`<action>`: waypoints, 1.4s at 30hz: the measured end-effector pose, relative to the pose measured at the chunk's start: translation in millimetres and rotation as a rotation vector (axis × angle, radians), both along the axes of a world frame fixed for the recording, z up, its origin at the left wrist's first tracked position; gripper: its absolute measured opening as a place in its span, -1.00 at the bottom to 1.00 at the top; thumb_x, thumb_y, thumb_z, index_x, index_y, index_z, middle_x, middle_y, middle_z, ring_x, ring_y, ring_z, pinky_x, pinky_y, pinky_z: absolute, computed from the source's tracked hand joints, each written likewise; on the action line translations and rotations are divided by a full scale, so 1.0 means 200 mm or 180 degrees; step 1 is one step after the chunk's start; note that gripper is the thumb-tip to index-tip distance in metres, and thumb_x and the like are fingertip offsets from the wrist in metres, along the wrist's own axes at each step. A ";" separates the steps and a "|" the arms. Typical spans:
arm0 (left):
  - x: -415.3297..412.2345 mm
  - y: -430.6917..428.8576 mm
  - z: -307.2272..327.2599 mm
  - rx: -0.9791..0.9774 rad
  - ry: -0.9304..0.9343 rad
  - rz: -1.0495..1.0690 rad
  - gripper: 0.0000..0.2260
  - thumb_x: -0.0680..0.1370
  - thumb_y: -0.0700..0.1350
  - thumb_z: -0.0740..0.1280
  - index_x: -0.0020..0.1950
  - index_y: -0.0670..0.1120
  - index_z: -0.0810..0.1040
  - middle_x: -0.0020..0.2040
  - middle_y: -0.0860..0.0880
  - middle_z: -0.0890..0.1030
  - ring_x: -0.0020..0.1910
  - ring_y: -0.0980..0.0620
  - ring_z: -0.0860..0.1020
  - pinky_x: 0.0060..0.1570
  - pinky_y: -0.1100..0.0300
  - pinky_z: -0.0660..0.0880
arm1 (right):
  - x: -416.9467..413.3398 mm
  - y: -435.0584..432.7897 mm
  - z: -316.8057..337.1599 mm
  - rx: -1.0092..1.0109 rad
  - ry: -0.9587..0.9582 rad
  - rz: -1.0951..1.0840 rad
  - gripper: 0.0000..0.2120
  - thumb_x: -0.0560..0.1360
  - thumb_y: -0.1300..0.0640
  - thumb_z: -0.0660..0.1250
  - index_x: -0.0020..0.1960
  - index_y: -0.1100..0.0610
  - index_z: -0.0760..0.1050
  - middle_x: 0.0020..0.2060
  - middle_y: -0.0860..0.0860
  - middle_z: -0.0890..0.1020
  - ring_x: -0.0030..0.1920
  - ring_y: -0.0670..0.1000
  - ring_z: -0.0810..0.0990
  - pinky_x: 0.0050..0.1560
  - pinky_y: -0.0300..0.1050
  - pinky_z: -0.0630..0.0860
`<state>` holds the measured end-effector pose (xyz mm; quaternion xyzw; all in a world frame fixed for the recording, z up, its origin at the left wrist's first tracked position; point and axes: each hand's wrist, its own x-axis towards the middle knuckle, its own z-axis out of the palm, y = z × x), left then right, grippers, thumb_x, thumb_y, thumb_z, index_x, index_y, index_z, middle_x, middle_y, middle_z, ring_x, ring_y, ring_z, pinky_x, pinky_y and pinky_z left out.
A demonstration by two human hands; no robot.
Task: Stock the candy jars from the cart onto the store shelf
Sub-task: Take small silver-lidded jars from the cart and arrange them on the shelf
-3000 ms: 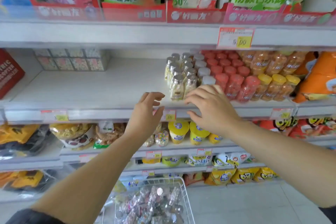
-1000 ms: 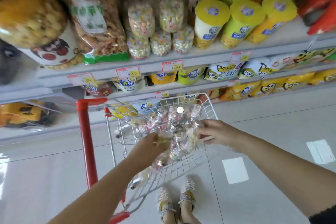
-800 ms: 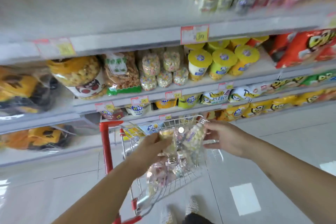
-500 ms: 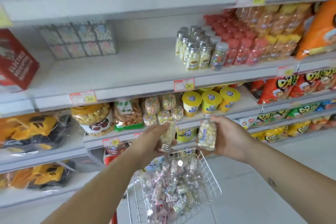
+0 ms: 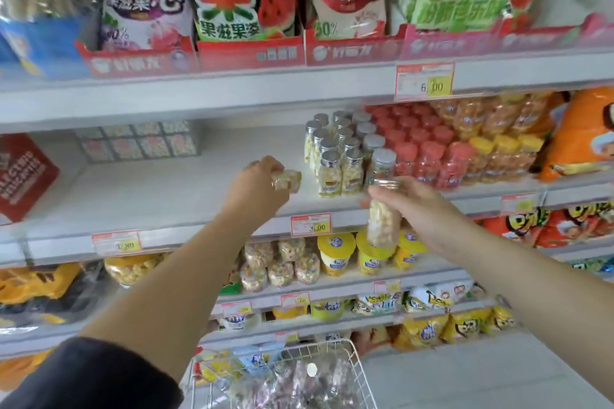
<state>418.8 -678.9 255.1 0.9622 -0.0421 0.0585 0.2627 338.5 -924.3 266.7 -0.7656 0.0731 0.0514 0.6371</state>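
Nearest me, the cart [image 5: 363,378] holds wrapped jars. My right hand [image 5: 422,206] grips an upright candy jar [image 5: 382,222] before the shelf [image 5: 166,189] edge. My left hand [image 5: 255,189] pinches a second jar [image 5: 287,180], tilted over the shelf, just beside the silver-capped jars [image 5: 339,156].

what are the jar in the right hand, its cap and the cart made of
Jar in the right hand: clear and glossy, probably plastic, though glass can't be ruled out; pale candies show through its wall.
Cap: looks silvery with a sheen, so metal or metallised plastic; it is blurred.
Cart: thin white wire grid, likely coated metal.
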 end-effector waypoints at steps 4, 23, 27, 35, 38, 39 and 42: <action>0.13 -0.04 -0.02 0.0765 0.0107 -0.0007 -0.63 0.50 -0.08 0.40 0.30 0.08 0.50 0.24 -0.03 0.42 0.05 -0.12 0.57 -0.02 0.08 0.52 | 0.09 -0.03 0.02 -0.0974 -0.0172 0.0020 -0.58 0.42 -0.22 0.44 0.13 -0.04 0.40 -0.06 -0.15 0.63 -0.06 -0.12 0.62 -0.06 -0.11 0.52; 0.32 0.00 -0.06 0.0556 0.0217 -0.0619 -0.41 0.52 -0.05 0.37 0.50 0.09 0.20 0.36 0.06 0.46 0.28 -0.09 0.47 0.17 -0.05 0.48 | 0.25 -0.02 -0.04 -0.1359 -0.0682 -0.0474 -0.64 0.41 0.22 0.53 0.14 0.04 0.49 0.00 0.00 0.61 -0.14 -0.08 0.60 -0.23 -0.27 0.57; 0.22 -0.01 -0.07 0.0361 -0.0400 -0.0571 -0.34 0.51 -0.04 0.39 0.55 0.04 0.17 0.42 -0.01 0.37 0.33 -0.13 0.40 0.24 -0.06 0.40 | 0.26 0.02 -0.07 -0.1518 -0.0752 -0.0574 -0.62 0.39 0.17 0.52 0.15 0.04 0.50 -0.01 0.03 0.62 -0.04 0.11 0.65 0.04 0.14 0.60; -0.04 -0.31 -0.12 -0.0987 -0.0154 -0.0977 -0.37 0.57 -0.19 0.35 0.57 -0.01 0.16 0.41 -0.08 0.35 0.29 -0.08 0.48 0.17 0.14 0.43 | 0.32 0.11 -0.07 -0.1860 -0.1045 -0.0775 -0.71 0.43 0.14 0.50 0.12 0.06 0.56 -0.11 -0.01 0.64 -0.11 0.04 0.61 -0.06 -0.08 0.51; 0.05 -0.37 -0.15 -0.0789 0.0175 -0.0660 -0.32 0.58 -0.18 0.32 0.60 -0.10 0.02 0.44 -0.17 0.33 0.29 -0.17 0.46 -0.01 0.17 0.33 | 0.34 0.12 -0.07 -0.1949 -0.1079 -0.0763 -0.71 0.44 0.13 0.49 0.13 0.10 0.56 -0.05 -0.01 0.64 -0.04 0.04 0.61 -0.03 -0.12 0.47; 0.08 -0.39 -0.16 -0.0789 0.0221 -0.0592 -0.34 0.58 -0.21 0.31 0.59 -0.12 0.04 0.41 -0.19 0.35 0.24 -0.19 0.48 -0.07 0.18 0.30 | 0.35 0.12 -0.07 -0.1999 -0.1086 -0.0764 -0.72 0.44 0.13 0.49 0.13 0.11 0.57 -0.05 -0.02 0.64 -0.05 0.03 0.60 -0.07 -0.15 0.42; 0.15 -0.40 -0.17 -0.0758 0.0313 -0.0479 -0.41 0.56 -0.29 0.29 0.53 -0.15 0.12 0.32 -0.21 0.43 0.12 -0.20 0.53 -0.14 0.12 0.32 | 0.38 0.13 -0.08 -0.2176 -0.1121 -0.0779 -0.71 0.44 0.13 0.49 0.13 0.14 0.58 -0.05 0.01 0.65 -0.05 0.04 0.59 -0.09 -0.15 0.40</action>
